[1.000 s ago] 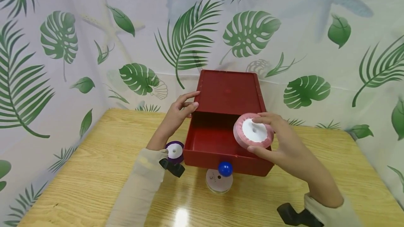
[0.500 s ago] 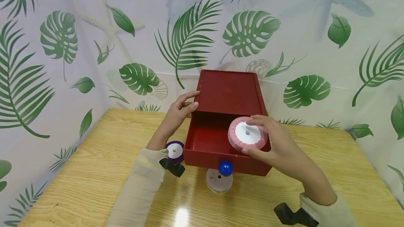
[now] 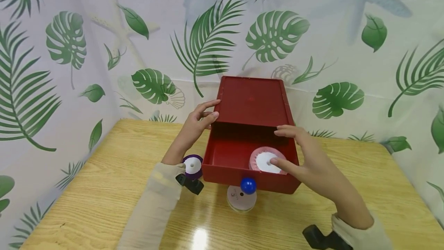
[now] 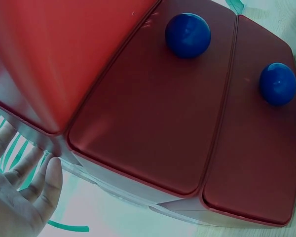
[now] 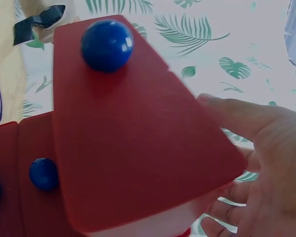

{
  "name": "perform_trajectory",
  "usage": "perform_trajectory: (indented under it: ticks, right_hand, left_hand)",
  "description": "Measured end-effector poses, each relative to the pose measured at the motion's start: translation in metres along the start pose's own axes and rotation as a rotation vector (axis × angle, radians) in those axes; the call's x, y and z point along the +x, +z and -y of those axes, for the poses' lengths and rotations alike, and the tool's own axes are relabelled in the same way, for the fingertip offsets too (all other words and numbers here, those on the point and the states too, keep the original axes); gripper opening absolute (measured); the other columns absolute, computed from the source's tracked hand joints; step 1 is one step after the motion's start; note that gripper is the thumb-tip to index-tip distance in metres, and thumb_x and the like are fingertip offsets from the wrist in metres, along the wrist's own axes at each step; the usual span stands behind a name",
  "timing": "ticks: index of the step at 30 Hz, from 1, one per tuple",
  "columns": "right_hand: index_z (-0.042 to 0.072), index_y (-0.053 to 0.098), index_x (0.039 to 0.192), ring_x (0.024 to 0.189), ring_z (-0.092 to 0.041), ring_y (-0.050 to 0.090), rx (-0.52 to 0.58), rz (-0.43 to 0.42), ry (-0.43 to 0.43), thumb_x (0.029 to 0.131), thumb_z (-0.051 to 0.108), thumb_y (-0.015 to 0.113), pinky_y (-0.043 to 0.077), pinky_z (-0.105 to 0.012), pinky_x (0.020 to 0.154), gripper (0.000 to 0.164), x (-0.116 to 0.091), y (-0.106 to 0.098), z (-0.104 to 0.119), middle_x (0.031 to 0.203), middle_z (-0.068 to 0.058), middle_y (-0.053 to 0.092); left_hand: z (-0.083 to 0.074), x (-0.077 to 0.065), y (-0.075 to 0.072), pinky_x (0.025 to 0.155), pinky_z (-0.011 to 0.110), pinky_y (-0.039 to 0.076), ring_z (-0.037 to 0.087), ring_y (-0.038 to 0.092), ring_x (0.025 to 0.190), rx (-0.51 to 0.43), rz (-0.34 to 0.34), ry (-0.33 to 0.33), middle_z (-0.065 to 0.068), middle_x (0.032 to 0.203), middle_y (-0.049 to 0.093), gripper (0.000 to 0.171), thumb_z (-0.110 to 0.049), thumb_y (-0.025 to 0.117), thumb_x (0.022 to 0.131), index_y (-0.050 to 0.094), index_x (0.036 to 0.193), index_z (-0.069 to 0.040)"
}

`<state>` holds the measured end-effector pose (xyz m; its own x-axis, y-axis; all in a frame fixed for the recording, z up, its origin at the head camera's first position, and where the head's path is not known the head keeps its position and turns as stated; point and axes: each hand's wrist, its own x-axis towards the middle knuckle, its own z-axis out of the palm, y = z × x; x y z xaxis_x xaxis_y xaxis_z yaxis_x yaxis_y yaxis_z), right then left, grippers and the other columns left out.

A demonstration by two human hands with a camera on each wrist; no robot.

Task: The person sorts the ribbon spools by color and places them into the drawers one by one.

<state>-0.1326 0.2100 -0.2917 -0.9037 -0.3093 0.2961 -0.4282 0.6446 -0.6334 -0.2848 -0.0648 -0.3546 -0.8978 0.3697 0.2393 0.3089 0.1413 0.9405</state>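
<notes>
A red drawer cabinet (image 3: 253, 101) stands on the table with its top drawer (image 3: 222, 174) pulled out. Inside, at the drawer's right, lies a pink ribbon spool (image 3: 258, 161) with a white centre. My right hand (image 3: 315, 169) hovers over the drawer's right wall, fingers and thumb spread, the thumb overlapping the spool in the head view. In the right wrist view, my right hand (image 5: 266, 153) appears beside the drawer front, which hides the spool. With relaxed fingers, my left hand (image 3: 194, 130) rests against the cabinet's upper left side. A blue knob (image 3: 248, 185) sits on the drawer front.
On the wooden table (image 3: 104, 173), a purple ribbon spool (image 3: 197, 173) lies left of the cabinet. Another pale spool (image 3: 241, 201) is partly hidden below the open drawer. Two lower drawers with blue knobs (image 4: 187, 35) are closed. A leaf-printed cloth (image 3: 208, 49) hangs behind.
My right hand has moved left with the pink ribbon spool over the drawer and let go of it; the spool now lies inside. The left hand stays in place.
</notes>
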Motion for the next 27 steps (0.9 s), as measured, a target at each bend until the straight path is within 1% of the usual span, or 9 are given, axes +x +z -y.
perform_trajectory:
  ticks: [2,4,6,7,9,14,20,26,27]
  right_hand:
    - [0.008,0.047,0.133,0.136,-0.037,0.036,0.013,-0.027,-0.016,0.085,0.015,0.073,0.034,-0.064,0.103,0.055,-0.002,-0.002,0.002,0.145,-0.013,0.042]
    - [0.009,0.047,0.133,0.135,-0.034,0.037,0.009,-0.053,-0.039,0.085,0.013,0.073,0.038,-0.047,0.110,0.055,-0.005,-0.004,0.005,0.144,-0.011,0.044]
    - [0.010,0.047,0.134,0.134,-0.029,0.039,0.000,-0.075,-0.069,0.084,0.012,0.074,0.036,-0.026,0.111,0.056,-0.008,-0.006,0.008,0.143,-0.008,0.046]
    - [0.011,0.047,0.134,0.133,-0.025,0.040,-0.010,-0.087,-0.084,0.084,0.011,0.074,0.033,-0.016,0.108,0.057,-0.009,-0.006,0.010,0.142,-0.007,0.047]
    - [0.012,0.048,0.134,0.131,-0.017,0.041,-0.027,-0.111,-0.121,0.082,0.009,0.075,0.028,-0.004,0.099,0.059,-0.011,-0.006,0.013,0.140,-0.006,0.049]
    - [0.012,0.052,0.132,0.122,-0.001,0.043,-0.043,-0.163,-0.191,0.076,0.003,0.079,0.034,-0.010,0.092,0.063,-0.017,-0.003,0.021,0.135,-0.005,0.055]
    - [0.013,0.052,0.132,0.118,0.001,0.045,-0.037,-0.178,-0.234,0.069,0.000,0.082,0.036,-0.007,0.090,0.071,-0.026,0.001,0.029,0.132,-0.002,0.057]
    - [0.014,0.053,0.132,0.120,0.002,0.048,-0.004,-0.170,-0.275,0.066,0.000,0.084,0.038,-0.005,0.096,0.074,-0.035,0.007,0.031,0.129,-0.001,0.058]
    - [0.013,0.054,0.131,0.117,0.001,0.049,0.002,-0.171,-0.296,0.066,0.001,0.084,0.038,-0.005,0.095,0.073,-0.036,0.008,0.031,0.128,-0.002,0.059]
  left_hand:
    - [0.000,0.000,0.000,0.086,0.034,0.050,0.025,0.053,0.122,0.002,0.001,0.000,0.002,0.146,0.041,0.049,-0.033,0.054,0.095,0.046,0.143,-0.027]
    - [-0.001,0.000,0.001,0.086,0.033,0.050,0.025,0.053,0.122,0.004,-0.001,-0.001,0.002,0.146,0.042,0.048,-0.032,0.054,0.095,0.046,0.143,-0.027]
    - [-0.001,0.000,0.001,0.085,0.033,0.050,0.025,0.053,0.121,0.006,-0.001,-0.001,0.003,0.146,0.041,0.048,-0.031,0.053,0.096,0.046,0.143,-0.027]
    - [-0.002,0.000,0.001,0.085,0.032,0.050,0.025,0.053,0.121,0.006,-0.002,-0.001,0.003,0.146,0.042,0.048,-0.030,0.053,0.096,0.046,0.143,-0.026]
    - [-0.002,0.000,0.001,0.084,0.032,0.050,0.026,0.053,0.120,0.006,-0.001,-0.002,0.004,0.146,0.041,0.048,-0.030,0.053,0.096,0.046,0.143,-0.026]
    - [-0.002,0.000,0.001,0.083,0.030,0.050,0.028,0.053,0.121,-0.001,0.000,-0.005,0.005,0.146,0.040,0.048,-0.029,0.053,0.096,0.046,0.143,-0.025]
    - [-0.001,0.002,0.001,0.083,0.030,0.050,0.028,0.052,0.122,0.003,0.002,-0.008,0.005,0.147,0.040,0.048,-0.028,0.052,0.096,0.045,0.144,-0.024]
    - [-0.001,0.002,0.001,0.082,0.030,0.050,0.029,0.052,0.122,0.001,0.004,-0.005,0.005,0.147,0.040,0.048,-0.028,0.052,0.096,0.045,0.144,-0.024]
    - [-0.001,0.002,0.001,0.083,0.031,0.050,0.029,0.052,0.122,0.001,0.004,-0.003,0.005,0.147,0.040,0.048,-0.028,0.052,0.096,0.045,0.144,-0.024]
